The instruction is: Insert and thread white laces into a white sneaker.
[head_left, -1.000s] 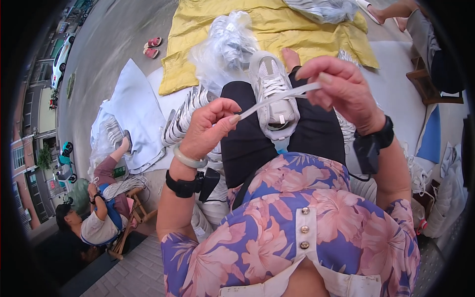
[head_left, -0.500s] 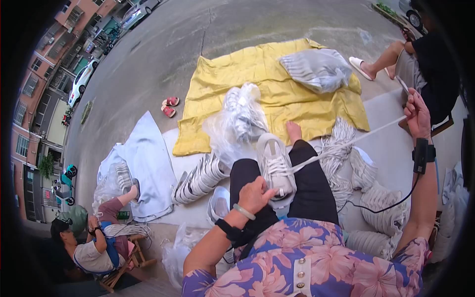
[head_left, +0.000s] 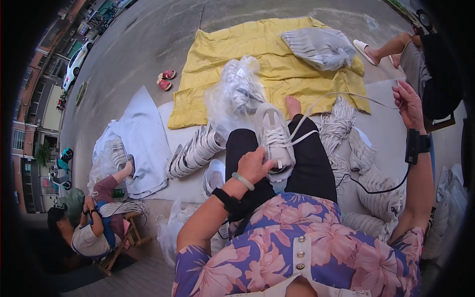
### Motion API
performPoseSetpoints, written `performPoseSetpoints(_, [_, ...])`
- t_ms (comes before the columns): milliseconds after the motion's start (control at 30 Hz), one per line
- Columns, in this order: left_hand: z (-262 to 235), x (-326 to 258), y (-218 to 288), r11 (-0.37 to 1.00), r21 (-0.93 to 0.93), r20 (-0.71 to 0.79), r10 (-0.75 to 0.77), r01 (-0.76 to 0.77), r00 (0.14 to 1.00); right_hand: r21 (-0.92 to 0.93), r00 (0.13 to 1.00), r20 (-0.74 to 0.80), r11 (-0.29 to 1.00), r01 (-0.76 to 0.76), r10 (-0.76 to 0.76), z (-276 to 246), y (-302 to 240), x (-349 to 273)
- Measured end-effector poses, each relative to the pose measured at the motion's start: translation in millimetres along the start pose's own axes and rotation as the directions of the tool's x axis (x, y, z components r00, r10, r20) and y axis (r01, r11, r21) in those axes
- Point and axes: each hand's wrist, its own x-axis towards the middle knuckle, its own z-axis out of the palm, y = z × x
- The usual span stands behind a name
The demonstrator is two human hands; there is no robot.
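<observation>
A pale grey sneaker [head_left: 273, 133] lies on my lap, toe pointing away. My left hand [head_left: 255, 166] grips its heel end and steadies it. A white shoelace [head_left: 341, 96] runs from the shoe's eyelets up and to the right in a slack arc. My right hand [head_left: 408, 103] is stretched far out to the right and pinches the lace's free end. Both wrists wear black bands; a cable hangs from the right one.
Bundles of white laces [head_left: 338, 126] lie right of my legs. A row of sneakers [head_left: 195, 151] and bagged shoes [head_left: 237, 94] lie ahead by a yellow sheet [head_left: 257, 64]. A seated person [head_left: 91, 225] works at lower left; another person's legs [head_left: 391, 49] show at upper right.
My right hand has pulled the lace far out to the right, away from the shoe. My left hand dropped from the lace to the sneaker's heel. The lace now sags.
</observation>
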Motion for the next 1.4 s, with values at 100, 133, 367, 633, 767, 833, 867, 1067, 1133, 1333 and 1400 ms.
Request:
performPoseSetpoints(100, [4.7,6.2,-1.1,0.998,0.044,-0.042,0.057,-0.055,0.997,-0.123,0.962,0.225,0.984,-0.132,0.157,68.5,45.7,-44.9])
performPoseSetpoints(133, [3.4,6.1,3.2,0.998,0.052,-0.013,0.022,-0.021,1.000,-0.193,0.926,0.306,0.966,-0.169,0.223,88.2,59.8,-60.0])
performPoseSetpoints(367, [15.2,1.1,0.8,0.999,-0.015,-0.073,0.049,-0.050,0.996,-0.396,0.768,0.634,0.891,0.224,0.088,185.6,142.4,-130.9])
performPoseSetpoints(633, [21.2,3.7,-5.9,0.991,-0.070,-0.208,0.094,-0.111,0.974,-0.459,0.526,0.802,0.272,0.846,-0.282,214.6,165.9,-140.6])
performPoseSetpoints(767, [9.3,-0.1,0.6,0.999,-0.040,-0.172,0.006,-0.013,0.985,-0.511,0.591,0.747,0.306,0.803,-0.304,207.7,170.0,-134.0])
performPoseSetpoints(833, [11.8,0.9,2.4,0.987,0.039,-0.245,0.160,-0.155,0.956,-0.515,0.596,0.742,0.309,0.800,-0.308,210.9,168.9,-134.2])
performPoseSetpoints(867, [13.2,0.9,3.2,0.949,0.130,-0.305,0.313,-0.286,0.899,-0.517,0.600,0.736,0.313,0.797,-0.314,213.0,167.4,-134.9])
performPoseSetpoints(1067, [6.2,7.2,18.3,0.944,0.273,-0.198,0.244,-0.185,0.949,-0.537,0.610,0.756,0.307,0.785,-0.237,219.2,163.9,-128.3])
performPoseSetpoints(1133, [11.2,8.7,13.8,0.945,0.252,-0.235,0.267,-0.206,0.935,-0.545,0.597,0.775,0.258,0.798,-0.207,224.1,163.8,-124.1])
performPoseSetpoints(1333, [22.0,11.7,4.2,0.955,0.187,-0.321,0.280,-0.229,0.905,-0.541,0.556,0.823,0.139,0.830,-0.119,231.1,155.5,-119.0])
performPoseSetpoints(1400, [25.7,11.7,1.6,0.956,0.178,-0.305,0.278,-0.232,0.911,-0.533,0.546,0.832,0.139,0.835,-0.092,233.2,151.3,-119.0])
